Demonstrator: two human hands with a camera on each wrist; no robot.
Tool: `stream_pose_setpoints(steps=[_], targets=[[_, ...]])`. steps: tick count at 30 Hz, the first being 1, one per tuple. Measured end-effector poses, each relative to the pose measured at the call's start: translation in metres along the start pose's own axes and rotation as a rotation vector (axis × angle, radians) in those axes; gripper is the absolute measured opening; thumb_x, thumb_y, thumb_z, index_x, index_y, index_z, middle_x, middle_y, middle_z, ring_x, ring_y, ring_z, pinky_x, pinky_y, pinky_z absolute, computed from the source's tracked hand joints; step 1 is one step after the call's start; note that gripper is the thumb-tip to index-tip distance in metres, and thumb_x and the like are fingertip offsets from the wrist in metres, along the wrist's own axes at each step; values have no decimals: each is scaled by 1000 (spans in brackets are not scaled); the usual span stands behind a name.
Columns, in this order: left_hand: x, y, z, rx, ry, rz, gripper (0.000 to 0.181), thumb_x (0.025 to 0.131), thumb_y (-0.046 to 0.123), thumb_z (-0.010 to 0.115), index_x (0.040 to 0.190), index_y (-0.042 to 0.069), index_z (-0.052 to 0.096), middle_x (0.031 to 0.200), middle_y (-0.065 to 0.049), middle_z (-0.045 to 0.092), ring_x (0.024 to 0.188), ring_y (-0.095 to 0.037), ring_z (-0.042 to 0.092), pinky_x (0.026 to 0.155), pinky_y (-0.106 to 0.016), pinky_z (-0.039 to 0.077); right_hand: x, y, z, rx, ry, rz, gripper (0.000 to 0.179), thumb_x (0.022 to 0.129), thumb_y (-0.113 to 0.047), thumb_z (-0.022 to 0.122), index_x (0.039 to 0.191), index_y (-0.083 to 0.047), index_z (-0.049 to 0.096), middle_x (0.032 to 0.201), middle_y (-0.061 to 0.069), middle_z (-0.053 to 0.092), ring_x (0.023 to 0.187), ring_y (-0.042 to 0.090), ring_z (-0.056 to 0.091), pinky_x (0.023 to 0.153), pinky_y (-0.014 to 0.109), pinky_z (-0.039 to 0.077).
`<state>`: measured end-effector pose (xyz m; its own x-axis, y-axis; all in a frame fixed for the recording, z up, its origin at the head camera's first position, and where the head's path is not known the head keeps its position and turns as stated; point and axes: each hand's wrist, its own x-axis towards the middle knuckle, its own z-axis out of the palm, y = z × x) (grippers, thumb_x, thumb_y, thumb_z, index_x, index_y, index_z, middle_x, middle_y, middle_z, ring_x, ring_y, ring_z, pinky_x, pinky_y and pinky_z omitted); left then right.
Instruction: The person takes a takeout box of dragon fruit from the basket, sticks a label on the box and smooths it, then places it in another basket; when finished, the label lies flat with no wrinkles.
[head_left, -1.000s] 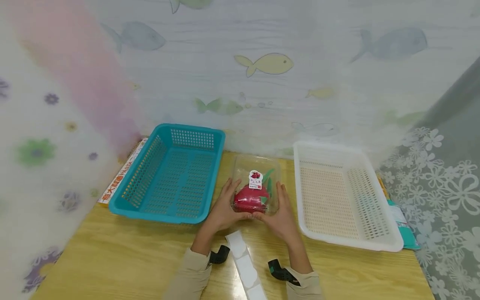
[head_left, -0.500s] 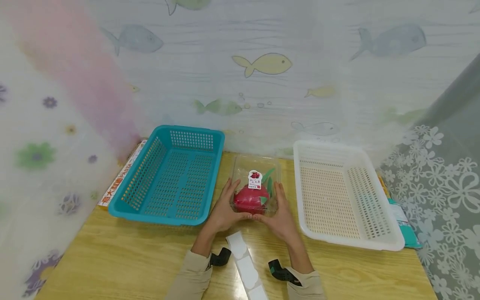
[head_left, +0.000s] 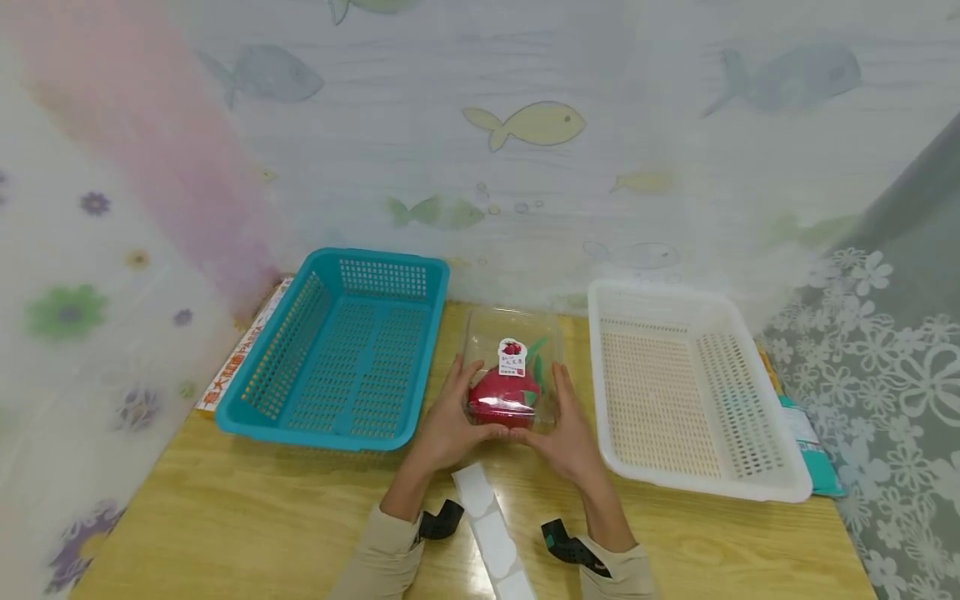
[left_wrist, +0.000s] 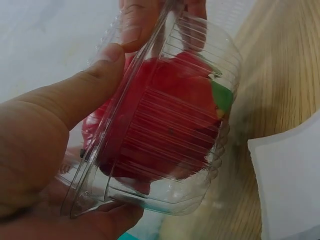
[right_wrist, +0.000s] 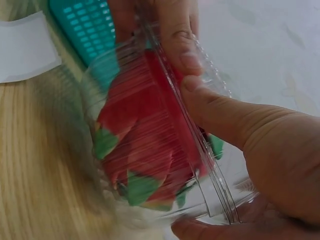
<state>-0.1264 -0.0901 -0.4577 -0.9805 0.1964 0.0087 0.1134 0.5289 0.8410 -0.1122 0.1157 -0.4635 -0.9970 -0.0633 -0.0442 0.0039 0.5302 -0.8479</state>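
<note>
Between the two baskets, a clear plastic clamshell box point(head_left: 480, 329) holds a red dragon fruit point(head_left: 498, 392) with green tips. A white sticker point(head_left: 512, 357) with a fruit picture is on the lid. My left hand point(head_left: 447, 425) grips the box's left side and my right hand point(head_left: 564, 429) its right side. Both thumbs meet at the near edge, on the box's rim. In the left wrist view the dragon fruit point(left_wrist: 165, 115) shows through the ribbed wall. Seen from the right wrist, the dragon fruit point(right_wrist: 142, 130) is blurred, and fingers wrap under the box.
A teal basket point(head_left: 352, 437) stands on the left and a white basket point(head_left: 705, 483) on the right. A strip of white round stickers point(head_left: 491, 529) lies between my forearms. Packages point(head_left: 247, 350) lie beside the teal basket; a teal package point(head_left: 813, 450) lies by the white one.
Both hands keep their grip on the box at nearly the same spot. The glare on the lid over the fruit has shifted, and the head view moves only slightly.
</note>
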Motion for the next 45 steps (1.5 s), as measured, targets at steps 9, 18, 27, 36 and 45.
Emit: stream_pose_setpoints(steps=[9,18,27,36,45], targets=[[-2,18,-2,29,3,24,103,77,36,91,160,20,32,173,-12,7,150,-48,33,105,-63,47,-3,-12,-13,18,2,-28,121,77,-30,91,165,-13,10,173,13,1,152,44,28,118,53,35],[-7,32,-8,38,17,12,101,79,35,89,160,20,32,174,-10,6,151,-45,32,106,-64,46,-3,-21,-19,55,-25,-41,116,80,-24,89,165,-13,11,174,9,0,150,45,33,118,51,37],[-7,45,-10,48,34,9,99,79,31,90,159,17,34,173,-12,7,153,-45,28,108,-64,45,-7,-29,-30,43,-37,-38,115,82,-33,87,166,-14,10,174,10,0,151,46,31,116,56,37],[-9,63,-10,45,45,39,98,79,31,89,159,14,35,172,-16,7,152,-48,28,107,-63,46,-12,-37,-46,28,-22,-61,117,81,-35,88,165,-13,11,173,12,1,151,47,31,117,56,36],[-9,78,-5,18,52,60,97,80,29,89,158,12,34,172,-20,7,149,-51,31,105,-64,47,-18,-44,-62,-26,-1,-81,113,82,-35,86,165,-13,12,173,14,2,149,48,34,113,60,39]])
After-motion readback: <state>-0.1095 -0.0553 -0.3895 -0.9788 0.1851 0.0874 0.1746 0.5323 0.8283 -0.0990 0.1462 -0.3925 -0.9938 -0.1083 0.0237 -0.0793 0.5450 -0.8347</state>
